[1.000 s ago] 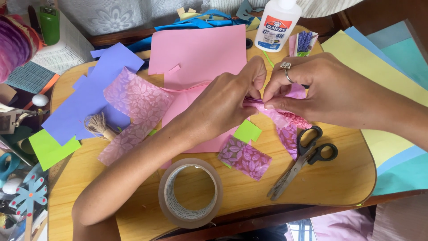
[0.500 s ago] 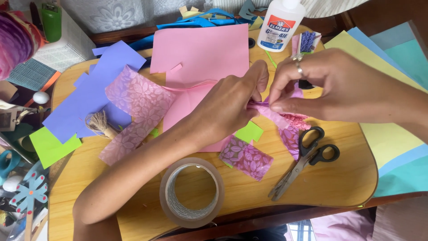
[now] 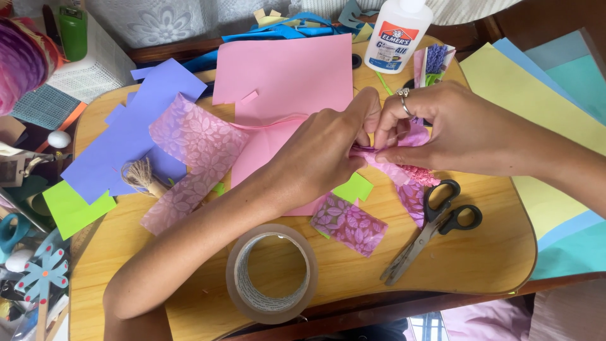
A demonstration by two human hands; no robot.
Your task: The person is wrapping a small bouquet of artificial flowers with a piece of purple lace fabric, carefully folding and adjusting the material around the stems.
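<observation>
Pink patterned paper strip pinched between both hands, centre frame.
Left hand and right hand grip it with fingertips above wooden table; scissors lower right, tape roll below.

My left hand reaches in from the lower left, forearm running diagonally up, knuckles toward the camera, fingers curled and thumb pressed against them in a pinch. My right hand comes in from the right edge, palm down, a ring on one finger, its fingertips bent and meeting my left hand's. Both hands pinch tight, touching each other.
</observation>
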